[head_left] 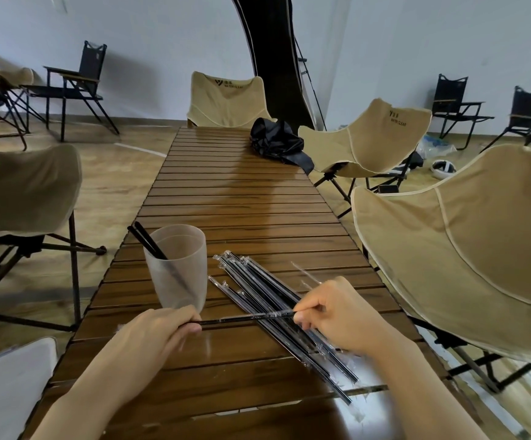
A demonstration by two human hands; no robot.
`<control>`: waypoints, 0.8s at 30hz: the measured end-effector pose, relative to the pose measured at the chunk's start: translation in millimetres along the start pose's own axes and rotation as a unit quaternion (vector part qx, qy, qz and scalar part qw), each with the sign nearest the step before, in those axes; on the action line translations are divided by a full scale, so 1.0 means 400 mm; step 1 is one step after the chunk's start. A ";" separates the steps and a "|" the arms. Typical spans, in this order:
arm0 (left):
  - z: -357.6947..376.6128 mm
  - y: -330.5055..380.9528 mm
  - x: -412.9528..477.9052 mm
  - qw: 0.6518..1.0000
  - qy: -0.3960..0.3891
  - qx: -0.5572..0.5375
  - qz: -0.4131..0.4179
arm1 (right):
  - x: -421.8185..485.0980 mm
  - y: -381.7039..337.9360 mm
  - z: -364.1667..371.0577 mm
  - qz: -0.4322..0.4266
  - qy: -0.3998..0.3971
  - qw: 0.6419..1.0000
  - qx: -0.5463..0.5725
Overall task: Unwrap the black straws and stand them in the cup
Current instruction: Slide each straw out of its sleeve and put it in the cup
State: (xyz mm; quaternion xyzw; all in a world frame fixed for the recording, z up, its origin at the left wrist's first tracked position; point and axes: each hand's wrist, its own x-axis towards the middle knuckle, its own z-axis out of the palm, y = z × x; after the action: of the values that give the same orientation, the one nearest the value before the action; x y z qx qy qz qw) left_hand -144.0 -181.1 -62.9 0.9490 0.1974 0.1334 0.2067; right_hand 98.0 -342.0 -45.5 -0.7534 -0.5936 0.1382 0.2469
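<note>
Holding one thin black straw (245, 318) level between both hands, just above the desk (242, 201). Pinching its one end with the left hand (162, 328), fingers curled over the top and thumb underneath. Pinching the other end with the right hand (337, 315), thumb against forefinger, other fingers curled in. Seeing crinkled clear film bunched on the straw close to the right hand.

Crossing that straw over a loose pile of wrapped straws (273, 300), all thin black rods in glossy clear sleeves. Seeing the pile lying flat below and between the hands, fanning diagonally from under the right wrist.

Noting a frosted translucent cup (178, 265), smooth and tapered, standing upright just beyond the left hand. Counting two bare straws (145, 239) in it, leaning out past that hand's left side.

Working on dark glossy wooden slats. Spotting crumpled black fabric (276, 141) far beyond the right hand, and beige canvas chairs (448, 236) flanking both hands.
</note>
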 end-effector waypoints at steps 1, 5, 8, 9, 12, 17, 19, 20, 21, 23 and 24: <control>-0.001 -0.004 -0.001 1.000 0.000 -0.001 -0.005 | -0.002 0.007 -0.006 0.006 0.003 1.000 0.005; -0.004 -0.012 -0.001 1.000 0.005 -0.005 -0.013 | -0.014 0.031 -0.031 0.029 0.022 0.999 0.013; 0.003 -0.011 0.002 1.000 0.003 0.000 -0.014 | -0.023 0.044 -0.041 0.048 0.019 0.999 0.003; 0.002 -0.015 0.000 1.000 0.005 0.002 -0.018 | -0.024 0.049 -0.045 0.053 0.018 0.998 -0.001; -0.010 -0.029 -0.010 0.999 0.021 0.002 -0.036 | -0.027 0.063 -0.051 0.071 0.006 0.997 -0.002; -0.011 -0.012 -0.010 1.000 0.016 0.007 -0.010 | -0.008 0.041 -0.028 0.065 -0.001 0.998 0.015; -0.013 -0.007 -0.009 1.000 0.018 0.006 -0.014 | 0.000 0.030 -0.027 0.052 -0.006 0.998 0.019; -0.014 -0.008 -0.008 1.000 0.020 0.007 -0.018 | 0.002 0.027 -0.028 0.050 -0.007 0.999 0.016; -0.014 -0.010 -0.008 1.000 0.020 0.008 -0.022 | 0.002 0.025 -0.029 0.048 -0.004 0.999 0.011; -0.014 -0.008 -0.008 0.999 0.006 0.010 -0.033 | 0.000 0.025 -0.029 0.049 0.004 0.999 0.007; -0.012 -0.008 -0.008 0.999 -0.002 0.012 -0.036 | -0.002 0.026 -0.028 0.052 0.007 0.999 0.010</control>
State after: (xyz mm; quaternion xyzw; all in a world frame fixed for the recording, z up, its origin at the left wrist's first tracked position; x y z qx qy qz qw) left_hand -149.4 -178.1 -60.5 0.9440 0.2325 0.1217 0.1999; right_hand 111.9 -346.9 -41.7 -0.7815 -0.5509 0.1514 0.2506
